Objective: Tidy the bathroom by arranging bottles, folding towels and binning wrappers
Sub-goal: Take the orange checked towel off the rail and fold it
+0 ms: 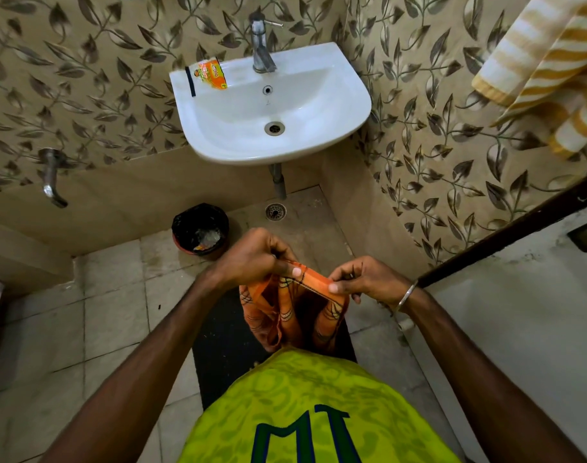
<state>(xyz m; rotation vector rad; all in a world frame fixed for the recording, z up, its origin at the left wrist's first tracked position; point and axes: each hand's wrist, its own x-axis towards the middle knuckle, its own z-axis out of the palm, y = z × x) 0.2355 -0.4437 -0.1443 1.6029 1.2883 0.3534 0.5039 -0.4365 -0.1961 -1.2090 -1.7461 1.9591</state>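
Both hands hold an orange towel [290,309] with dark line patterns out in front of the person's waist, above a black floor mat [225,342]. The left hand [255,259] pinches the towel's upper edge between thumb and curled fingers; the right hand [365,282], with a metal bangle [406,295] on its wrist, pinches the same edge just beside it, so the edge runs taut between the 2 hands while the rest of the cloth hangs down in folds. On the left rim of the white washbasin [318,95] lies an orange wrapper [209,75]; its printing is too small to read with certainty. A chrome tap [262,45] stands at the back of the basin. A small bin [200,230] lined with a black bag sits on the floor by the wall, with some wrappers inside. A yellow-and-white striped towel [549,68] hangs at upper right. The person's lime-green shirt [312,412] shows large dark letters reading "MI".
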